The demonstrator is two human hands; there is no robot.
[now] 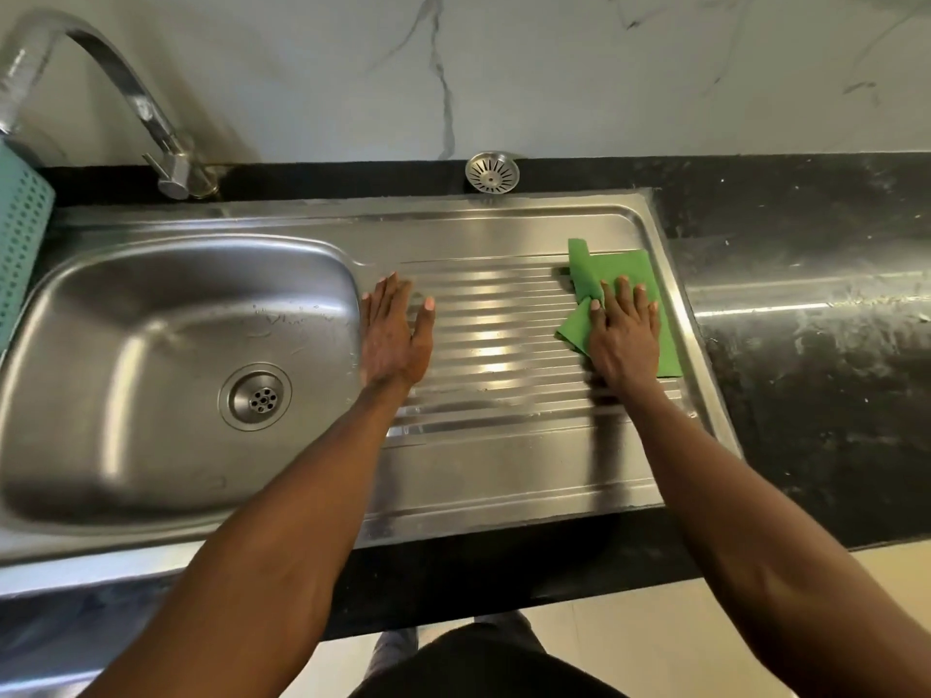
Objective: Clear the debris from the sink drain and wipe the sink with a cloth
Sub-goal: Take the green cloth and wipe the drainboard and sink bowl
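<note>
Floor (579, 612) — pale tile at the bottom edge, dark trousers above it.

Surface (806, 395) — black stone, streaked and speckled, carrying the steel sink (504, 476) with its ribbed drainboard at right and bowl at left.

Left hand (395, 335) — flat on the drainboard's left edge, just beside the bowl; fingers straight and together, thumb spread, grasping nothing.

Right hand (624, 340) — palm down on the cloth (619, 267), fingers straight and slightly fanned, pressing it to the ribs rather than clutching it.

Cloth — green, lying on the far right part of the drainboard; one corner folded up at its far left, another fold showing beside the thumb.

Drain (255, 396) — round, in the bowl floor, small holes at its centre; no strainer seated in it. Faint water marks on the bowl's far wall.

Strainer (492, 172) — slotted steel disc, resting on the black strip behind the sink, against the wall.

Tap (126, 93) — curved steel spout, base at the bowl's far side.

Basket (20, 244) — teal, perforated, at the far left edge.

Wall (554, 68) — white, grey-veined.
</note>
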